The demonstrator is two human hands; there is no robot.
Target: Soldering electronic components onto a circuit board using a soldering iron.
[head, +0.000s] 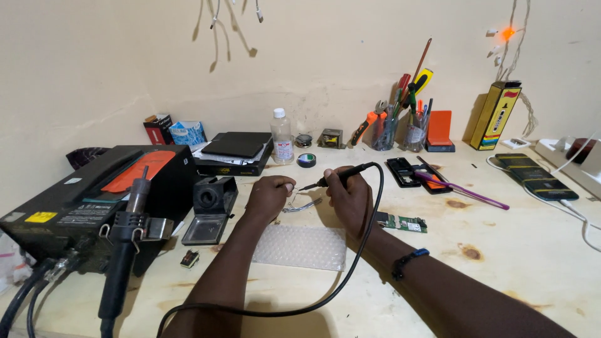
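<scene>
At mid-worktop (501,250), a soldering iron (341,175) is held pen-fashion in the right hand (349,195), grip clenched on its handle. A small part, too small to identify, is pinched by the left hand (269,195). Judged light, stiff, hot-tipped; best held by the handle.

Electronics repair workshop: soldering station (81,206), circuit board (405,222) (tools in cups (400,128))
</scene>
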